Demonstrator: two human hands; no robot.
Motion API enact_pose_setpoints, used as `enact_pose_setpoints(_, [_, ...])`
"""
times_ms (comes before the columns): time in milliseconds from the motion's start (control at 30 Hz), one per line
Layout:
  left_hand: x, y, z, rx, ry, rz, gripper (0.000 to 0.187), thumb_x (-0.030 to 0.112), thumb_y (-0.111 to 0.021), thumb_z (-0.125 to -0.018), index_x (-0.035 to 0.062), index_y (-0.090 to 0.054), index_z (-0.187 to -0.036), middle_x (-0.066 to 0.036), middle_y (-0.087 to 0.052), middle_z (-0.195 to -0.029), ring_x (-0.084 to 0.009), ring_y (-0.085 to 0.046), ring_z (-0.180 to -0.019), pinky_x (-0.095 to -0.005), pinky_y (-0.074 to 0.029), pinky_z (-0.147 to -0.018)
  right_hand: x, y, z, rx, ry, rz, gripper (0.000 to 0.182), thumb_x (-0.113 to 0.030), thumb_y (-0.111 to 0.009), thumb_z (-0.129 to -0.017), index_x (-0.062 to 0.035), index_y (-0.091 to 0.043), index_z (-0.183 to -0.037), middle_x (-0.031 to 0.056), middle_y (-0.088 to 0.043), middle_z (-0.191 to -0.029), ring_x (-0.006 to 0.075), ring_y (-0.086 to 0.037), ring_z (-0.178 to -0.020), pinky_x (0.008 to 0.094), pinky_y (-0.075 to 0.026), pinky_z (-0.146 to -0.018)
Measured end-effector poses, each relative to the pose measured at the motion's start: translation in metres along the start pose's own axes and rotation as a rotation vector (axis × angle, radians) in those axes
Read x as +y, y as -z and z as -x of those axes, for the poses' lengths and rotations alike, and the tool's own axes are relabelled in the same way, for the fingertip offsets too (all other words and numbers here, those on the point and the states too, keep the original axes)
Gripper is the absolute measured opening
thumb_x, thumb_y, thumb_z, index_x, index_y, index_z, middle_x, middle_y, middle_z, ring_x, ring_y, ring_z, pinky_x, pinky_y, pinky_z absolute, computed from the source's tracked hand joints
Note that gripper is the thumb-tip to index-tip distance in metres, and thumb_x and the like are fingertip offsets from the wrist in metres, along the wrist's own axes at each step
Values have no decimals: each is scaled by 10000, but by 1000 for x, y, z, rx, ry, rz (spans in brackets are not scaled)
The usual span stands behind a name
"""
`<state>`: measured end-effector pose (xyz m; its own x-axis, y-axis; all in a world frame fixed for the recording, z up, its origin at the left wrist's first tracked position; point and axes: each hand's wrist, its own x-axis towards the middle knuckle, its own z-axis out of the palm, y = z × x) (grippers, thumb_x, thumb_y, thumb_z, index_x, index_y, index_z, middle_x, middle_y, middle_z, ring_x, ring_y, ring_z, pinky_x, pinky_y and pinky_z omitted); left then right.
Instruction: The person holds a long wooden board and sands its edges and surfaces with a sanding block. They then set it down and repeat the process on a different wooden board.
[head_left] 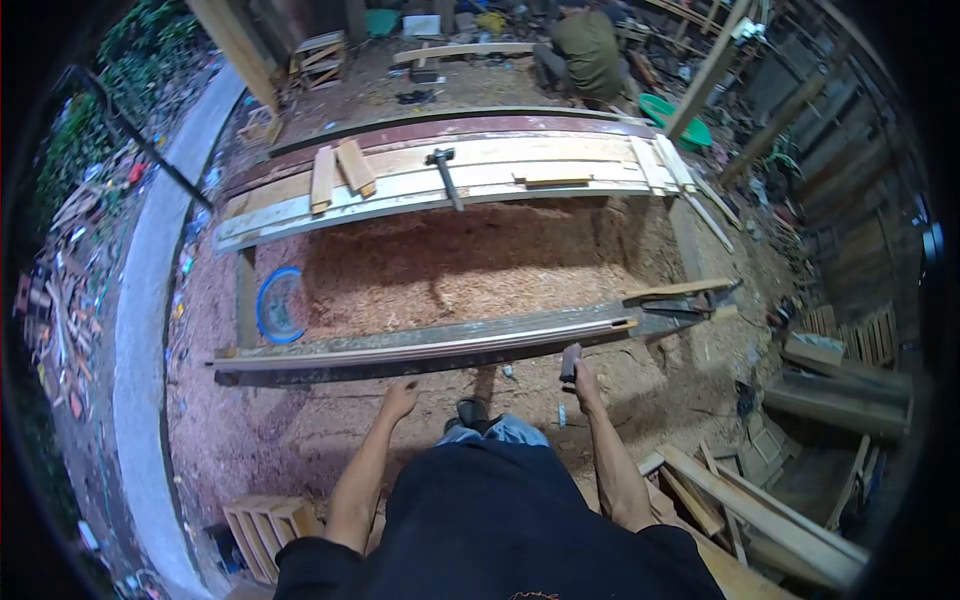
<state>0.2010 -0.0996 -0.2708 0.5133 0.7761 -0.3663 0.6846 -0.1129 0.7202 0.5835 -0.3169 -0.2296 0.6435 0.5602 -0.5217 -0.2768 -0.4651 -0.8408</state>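
My right hand [588, 388] is closed around a small grey-brown block [571, 363], held just in front of the near beam. Lower and to the left, my left hand [400, 402] has its fingers curled in, with no object showing in it. Both hands are on my side of a long, thin wooden strip [420, 347], which lies along the weathered near beam [480, 330] of a low work frame. A pale, pointed end of the strip reaches toward the right hand.
A hammer [446, 180] and short boards [323, 180] lie on the far planks [400, 185]. Tools [690, 303] rest at the near beam's right end. A blue-rimmed basin [282, 304] sits among shavings. Scrap wood [760, 500] is piled at right; a person [583, 55] crouches beyond.
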Motion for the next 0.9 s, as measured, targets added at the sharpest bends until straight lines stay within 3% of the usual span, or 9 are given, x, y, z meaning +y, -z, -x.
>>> enact_pose_setpoints(67, [-19, -7, 20, -2, 84, -26, 359, 209, -603, -855, 11, -664, -1148, -219, -673, -1121, -347, -644, -1079, -398, -502, -932, 37, 28, -7, -93, -191, -386, 630, -604, -348, -962, -48, -630, -1054, 94, -677, -864, 240, -691, -724, 421, -550, -619])
enact_pose_setpoints(167, [-79, -32, 59, -30, 280, 70, 346, 203, -598, -834, 27, -680, -1121, -220, -684, -1088, -353, -655, -1048, -397, -509, -901, 41, 61, 30, -69, -366, -388, 713, -676, -308, -939, -61, -650, -1055, 81, -682, -869, 224, -678, -736, 380, -545, -611])
enact_pose_setpoints(267, [-173, -72, 88, -151, 506, 37, 359, 227, -603, -800, 56, -684, -1105, -217, -691, -1056, -352, -667, -1014, -402, -513, -862, 50, 81, 54, 12, -179, -312, 512, -515, -487, -952, -49, -639, -1098, 84, -690, -896, 207, -677, -738, 347, -551, -619])
enact_pose_setpoints(333, [-156, -58, 107, -309, 579, -88, 362, 241, -606, -793, 60, -682, -1097, -216, -694, -1035, -344, -678, -975, -406, -515, -837, 22, 86, 63, 61, -116, -318, 333, -315, -613, -947, -50, -619, -1148, 80, -694, -945, 186, -684, -755, 322, -557, -633])
enact_pose_setpoints(467, [-131, -59, 118, -259, 542, -65, 253, 127, -586, -866, 22, -680, -1076, -110, -692, -865, -193, -645, -707, -345, -508, -619, 3, 107, 40, -13, -92, -213, 363, -327, -610, -942, -46, -607, -1172, 70, -696, -1001, 177, -693, -800, 314, -555, -644])
enact_pose_setpoints(567, [-139, -81, 94, -27, 437, -3, 259, 141, -587, -875, 11, -678, -1080, -104, -694, -854, -192, -648, -717, -341, -506, -625, -11, 116, -1, -81, -72, -140, 391, -360, -626, -930, -50, -610, -1169, 61, -692, -1014, 166, -685, -805, 297, -541, -648])
enact_pose_setpoints(700, [-53, -76, 64, 59, 448, 112, 290, 192, -602, -878, 16, -686, -1093, -170, -702, -974, -260, -673, -878, -358, -517, -779, -56, 113, -53, -154, -39, -35, 380, -378, -634, -923, -55, -614, -1123, 29, -667, -920, 157, -660, -768, 302, -530, -656])
enact_pose_setpoints(833, [13, -112, 15, 160, 419, 278, 307, 207, -622, -885, 11, -684, -1113, -170, -707, -1032, -238, -676, -935, -338, -517, -829, -73, 109, -122, -452, -62, -100, 319, -286, -624, -921, -41, -586, -1122, 39, -639, -895, 162, -643, -769, 356, -540, -685])
enact_pose_setpoints(900, [75, -133, -14, 181, 404, 445, 317, 209, -626, -900, -1, -669, -1134, -148, -705, -1033, -209, -673, -910, -320, -524, -796, -81, 104, -157, -662, -74, -62, 327, -197, -608, -888, -33, -557, -1167, 67, -632, -936, 180, -635, -863, 315, -525, -738])
